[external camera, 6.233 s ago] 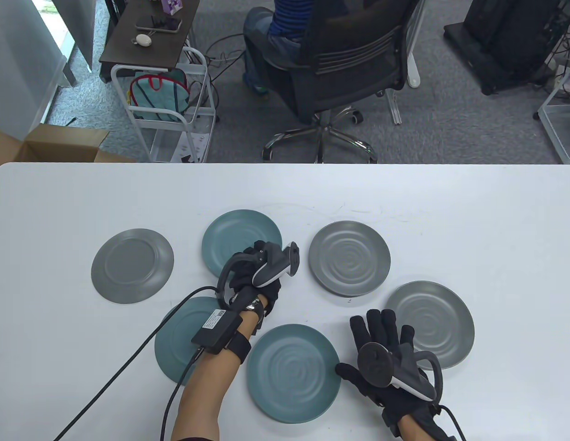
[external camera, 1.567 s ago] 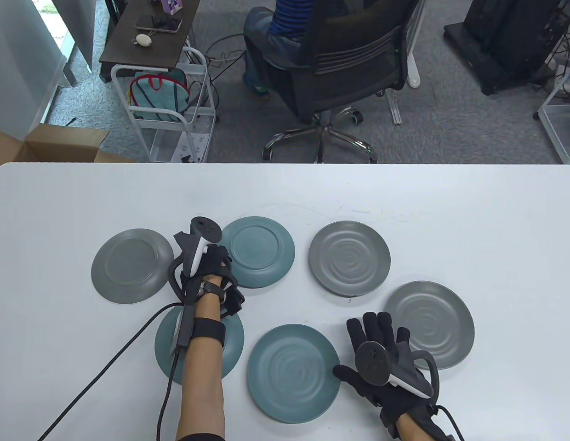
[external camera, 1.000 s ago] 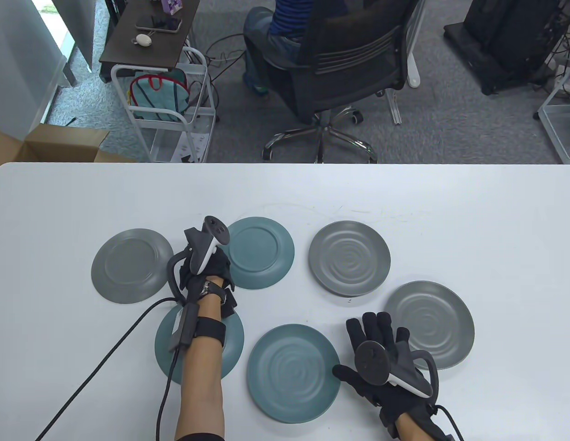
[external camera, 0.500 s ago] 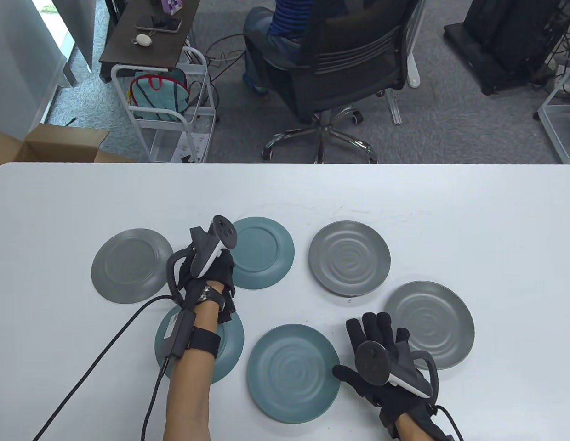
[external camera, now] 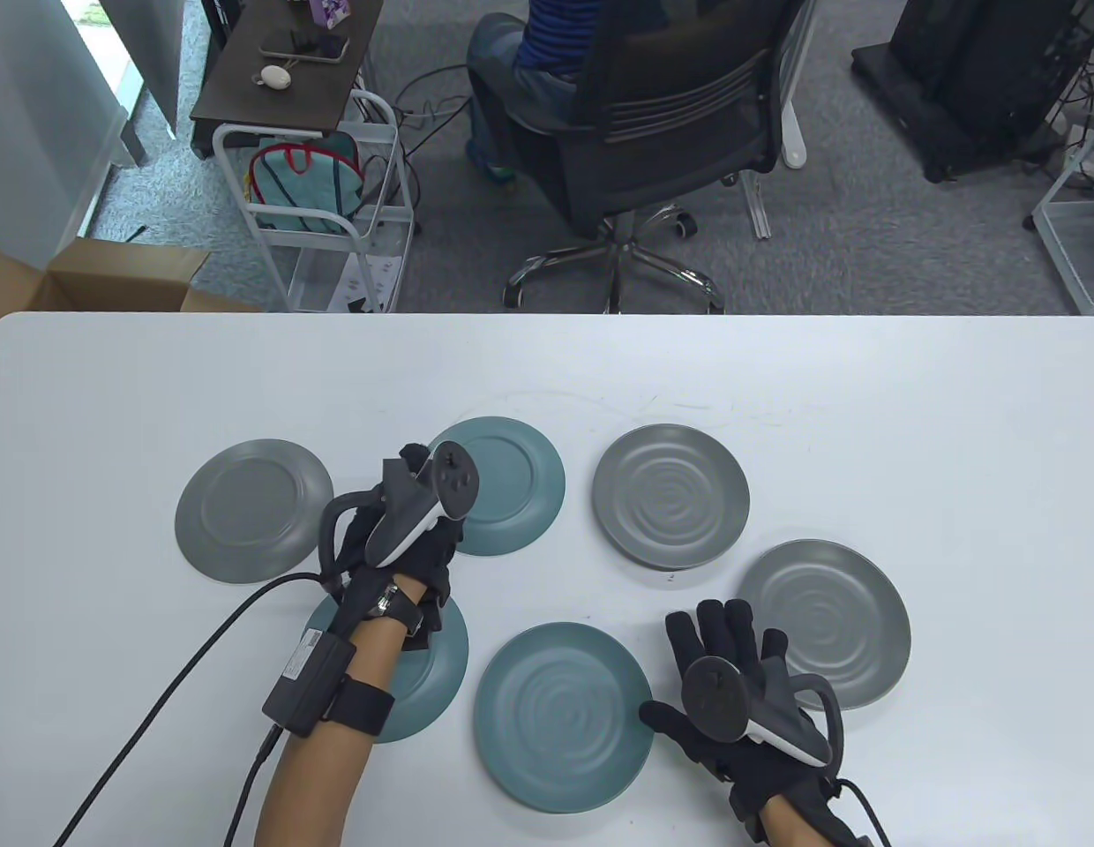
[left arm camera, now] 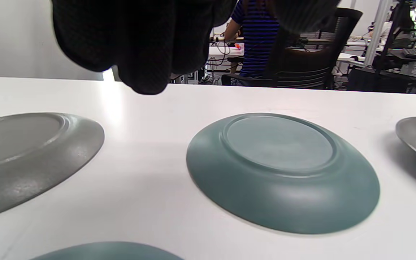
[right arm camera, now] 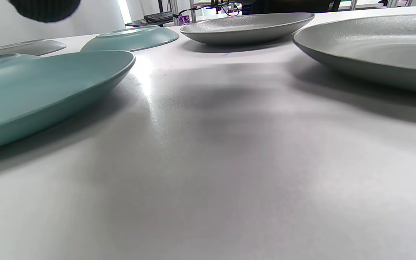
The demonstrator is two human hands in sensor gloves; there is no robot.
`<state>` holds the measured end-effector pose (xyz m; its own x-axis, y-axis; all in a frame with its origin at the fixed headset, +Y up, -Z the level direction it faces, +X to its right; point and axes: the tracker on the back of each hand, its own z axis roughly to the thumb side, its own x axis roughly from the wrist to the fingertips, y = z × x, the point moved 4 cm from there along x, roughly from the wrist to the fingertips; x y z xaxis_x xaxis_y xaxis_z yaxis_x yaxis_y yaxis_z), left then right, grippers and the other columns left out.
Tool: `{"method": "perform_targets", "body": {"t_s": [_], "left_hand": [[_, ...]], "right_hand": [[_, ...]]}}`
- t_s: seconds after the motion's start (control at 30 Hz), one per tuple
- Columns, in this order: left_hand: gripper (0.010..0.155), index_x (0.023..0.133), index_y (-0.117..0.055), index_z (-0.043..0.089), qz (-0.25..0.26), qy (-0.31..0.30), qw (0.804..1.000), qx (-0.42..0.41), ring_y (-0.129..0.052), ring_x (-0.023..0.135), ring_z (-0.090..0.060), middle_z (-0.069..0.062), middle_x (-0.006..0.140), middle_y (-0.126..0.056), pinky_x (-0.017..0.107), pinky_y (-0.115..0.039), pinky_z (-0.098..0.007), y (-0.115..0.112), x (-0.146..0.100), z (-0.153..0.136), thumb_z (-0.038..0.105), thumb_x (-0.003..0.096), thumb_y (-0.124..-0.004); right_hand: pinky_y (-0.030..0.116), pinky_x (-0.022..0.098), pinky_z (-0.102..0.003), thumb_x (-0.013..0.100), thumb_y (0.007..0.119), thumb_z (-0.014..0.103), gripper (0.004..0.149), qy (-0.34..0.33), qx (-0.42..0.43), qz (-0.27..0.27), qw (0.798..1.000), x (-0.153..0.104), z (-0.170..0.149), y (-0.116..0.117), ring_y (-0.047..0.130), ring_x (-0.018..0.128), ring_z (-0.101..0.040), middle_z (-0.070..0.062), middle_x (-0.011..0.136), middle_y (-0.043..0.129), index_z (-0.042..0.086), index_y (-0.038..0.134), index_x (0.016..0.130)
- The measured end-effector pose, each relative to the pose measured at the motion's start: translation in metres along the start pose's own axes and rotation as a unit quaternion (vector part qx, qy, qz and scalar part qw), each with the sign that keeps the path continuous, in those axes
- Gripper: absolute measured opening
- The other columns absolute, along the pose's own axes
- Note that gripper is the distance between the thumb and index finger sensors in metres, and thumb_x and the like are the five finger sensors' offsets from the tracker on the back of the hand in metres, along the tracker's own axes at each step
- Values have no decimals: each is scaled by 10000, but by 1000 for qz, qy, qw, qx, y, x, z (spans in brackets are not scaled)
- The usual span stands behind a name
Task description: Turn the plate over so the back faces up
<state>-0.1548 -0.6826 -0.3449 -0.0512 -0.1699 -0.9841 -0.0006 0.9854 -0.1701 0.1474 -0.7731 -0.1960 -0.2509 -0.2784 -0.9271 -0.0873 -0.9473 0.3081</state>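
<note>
On the tabletop (external camera: 865, 415) six plates are laid out. Two are seen back-up: the grey plate (external camera: 254, 510) at far left and the far teal plate (external camera: 505, 483), whose foot ring is plain in the left wrist view (left arm camera: 282, 169). Four are seen face-up w/ ripple pattern or an open bowl: the near teal plate (external camera: 560, 715), the upper grey plate (external camera: 670, 507), the right grey plate (external camera: 829, 622), and prob. the left teal plate (external camera: 423, 679), partly hidden under the left forearm.

The left hand (external camera: 406, 538) is held above the gap between the far teal plate and the left teal plate, nothing gripped; its fingers are seen curled and loose in the wrist view, but how far closed cannot be told. The right hand (external camera: 732, 688) is rested flat on the tabletop between the near teal plate and the right grey plate, fingers spread, nothing held.

Step judged: one flip is done and set down, the next target is being picked, approx. a third of the job finished.

Next move, as judged: a face-up plate, likely the left teal one just below the left hand, would need to be caught at the rim, w/ fingertips slid under the edge, lifted and turned over. Care is called for since neighbouring rims sit close.
</note>
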Motion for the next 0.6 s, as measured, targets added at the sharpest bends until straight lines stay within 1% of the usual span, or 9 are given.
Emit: {"method": "perform_targets", "body": {"t_s": [0.13, 0.37, 0.53, 0.6], "left_hand": [[800, 1145, -480, 43, 5, -26, 1000, 17, -915, 875, -427, -173, 1034, -724, 569, -823, -511, 1, -17, 0, 581, 566, -602], [841, 1175, -412, 70, 38, -72, 995, 55, -759, 1014, -474, -190, 1116, -612, 667, -718, -597, -2, -58, -6, 620, 562, -584], [858, 1188, -373, 91, 43, -91, 992, 71, -650, 1074, -499, -196, 1152, -540, 708, -641, -643, -15, -81, -16, 641, 560, -569], [868, 1193, -354, 96, 40, -96, 992, 79, -611, 1092, -503, -200, 1163, -514, 724, -603, -660, -24, -89, -22, 649, 558, -565]], "right_hand": [[221, 725, -726, 483, 592, 674, 927, 2, -2, 0, 1000, 0, 0, 0, 136, 1071, -486, -241, 1185, 172, 158, 186, 1138], [222, 725, -727, 483, 592, 674, 927, 4, -3, -8, 1000, -2, -2, -2, 137, 1071, -485, -241, 1185, 172, 158, 187, 1138], [221, 725, -726, 482, 593, 674, 928, 7, -4, -9, 1000, -2, -3, -2, 138, 1071, -485, -241, 1185, 173, 157, 188, 1138], [223, 724, -726, 483, 592, 674, 927, 8, -8, -9, 1000, -3, -3, -3, 138, 1071, -484, -241, 1185, 172, 157, 188, 1138]]}}
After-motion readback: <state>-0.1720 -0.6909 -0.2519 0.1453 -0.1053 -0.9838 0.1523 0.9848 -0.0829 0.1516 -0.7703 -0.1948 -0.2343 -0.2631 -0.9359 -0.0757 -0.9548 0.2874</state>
